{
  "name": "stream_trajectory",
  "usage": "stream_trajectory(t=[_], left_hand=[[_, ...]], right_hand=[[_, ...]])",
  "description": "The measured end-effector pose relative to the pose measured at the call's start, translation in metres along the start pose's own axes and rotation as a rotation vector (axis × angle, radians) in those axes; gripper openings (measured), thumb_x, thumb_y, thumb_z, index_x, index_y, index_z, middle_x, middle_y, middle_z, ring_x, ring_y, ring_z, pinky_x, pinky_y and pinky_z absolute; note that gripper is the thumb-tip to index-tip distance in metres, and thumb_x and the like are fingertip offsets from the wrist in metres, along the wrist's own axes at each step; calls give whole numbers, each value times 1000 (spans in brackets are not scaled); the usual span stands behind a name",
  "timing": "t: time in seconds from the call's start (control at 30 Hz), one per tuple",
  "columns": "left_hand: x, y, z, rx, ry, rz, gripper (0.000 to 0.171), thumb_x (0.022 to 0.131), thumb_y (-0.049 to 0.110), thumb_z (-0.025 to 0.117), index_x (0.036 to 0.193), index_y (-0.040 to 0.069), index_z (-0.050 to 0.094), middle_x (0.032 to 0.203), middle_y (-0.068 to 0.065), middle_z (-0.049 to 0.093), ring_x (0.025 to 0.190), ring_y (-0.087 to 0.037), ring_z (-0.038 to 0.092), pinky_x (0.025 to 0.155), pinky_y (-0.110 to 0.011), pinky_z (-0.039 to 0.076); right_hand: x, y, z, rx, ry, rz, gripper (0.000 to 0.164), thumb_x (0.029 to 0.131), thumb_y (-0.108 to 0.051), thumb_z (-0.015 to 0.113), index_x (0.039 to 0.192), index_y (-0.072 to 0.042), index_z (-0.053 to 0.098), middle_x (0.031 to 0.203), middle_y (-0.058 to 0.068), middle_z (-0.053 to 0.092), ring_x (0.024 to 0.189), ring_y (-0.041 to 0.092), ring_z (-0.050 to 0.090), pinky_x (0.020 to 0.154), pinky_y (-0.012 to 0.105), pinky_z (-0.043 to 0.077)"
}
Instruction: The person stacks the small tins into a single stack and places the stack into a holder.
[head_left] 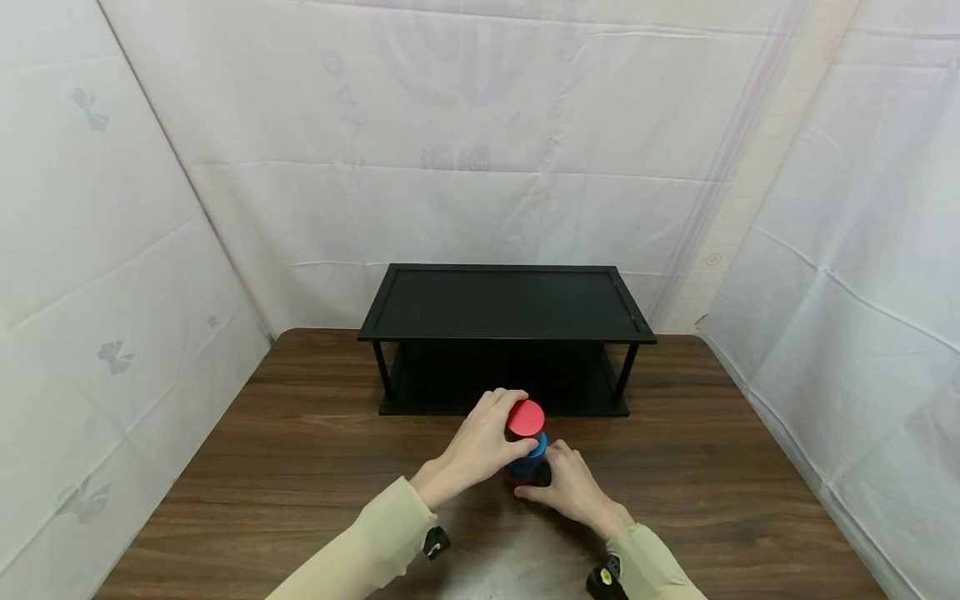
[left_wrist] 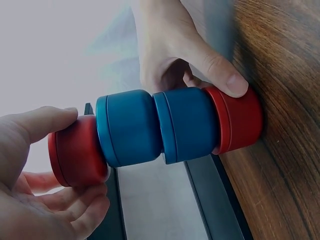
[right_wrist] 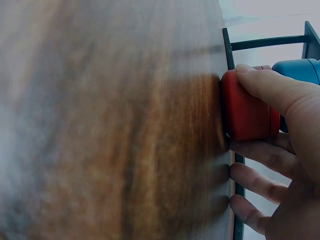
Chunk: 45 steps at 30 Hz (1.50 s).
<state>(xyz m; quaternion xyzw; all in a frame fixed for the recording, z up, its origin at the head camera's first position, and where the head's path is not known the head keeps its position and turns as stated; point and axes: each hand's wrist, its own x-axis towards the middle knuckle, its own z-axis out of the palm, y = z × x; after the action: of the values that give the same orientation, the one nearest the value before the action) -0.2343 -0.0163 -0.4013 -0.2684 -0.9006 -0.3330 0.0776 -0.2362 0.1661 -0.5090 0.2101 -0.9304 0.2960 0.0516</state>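
A column of small round lidded tins stands upright on the table. Its top tin is red (head_left: pixel 527 418), pinched from the left between the thumb and fingers of my left hand (head_left: pixel 480 437). Below it come an upper blue tin (left_wrist: pixel 131 129) and a lower blue tin (left_wrist: pixel 192 125), slightly out of line with each other. At the base, a red tin (left_wrist: pixel 245 122) sits against the tabletop. My right hand (head_left: pixel 573 490) grips this bottom tin from the right, with the thumb on its near side and fingers round the other side, as the right wrist view shows.
Just behind the tins stands a black two-level shelf (head_left: pixel 506 302) with thin posts, on the brown wooden table (head_left: pixel 300 467). White sheeting (head_left: pixel 480 167) hangs around the back and sides.
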Motion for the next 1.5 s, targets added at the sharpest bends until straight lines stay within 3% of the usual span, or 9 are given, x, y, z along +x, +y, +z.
stream_trajectory(t=[0.7,1.5], left_hand=[[-2,2,0,-1,-15,16,57,82,27,77,131,9,53,121,-6,59,104,-16,52,84,-30,55],[-2,4,-2,22,-60,32,58,83,29,76,132,8,52,121,-6,60,105,-16,52,85,-29,55]], right_hand=[[0,0,1,11,-18,11,58,76,-43,80,123,-16,62,104,-6,66,92,9,50,83,36,43],[0,0,0,-14,-8,13,57,74,-45,81,118,-13,64,95,-6,64,88,10,50,81,36,43]])
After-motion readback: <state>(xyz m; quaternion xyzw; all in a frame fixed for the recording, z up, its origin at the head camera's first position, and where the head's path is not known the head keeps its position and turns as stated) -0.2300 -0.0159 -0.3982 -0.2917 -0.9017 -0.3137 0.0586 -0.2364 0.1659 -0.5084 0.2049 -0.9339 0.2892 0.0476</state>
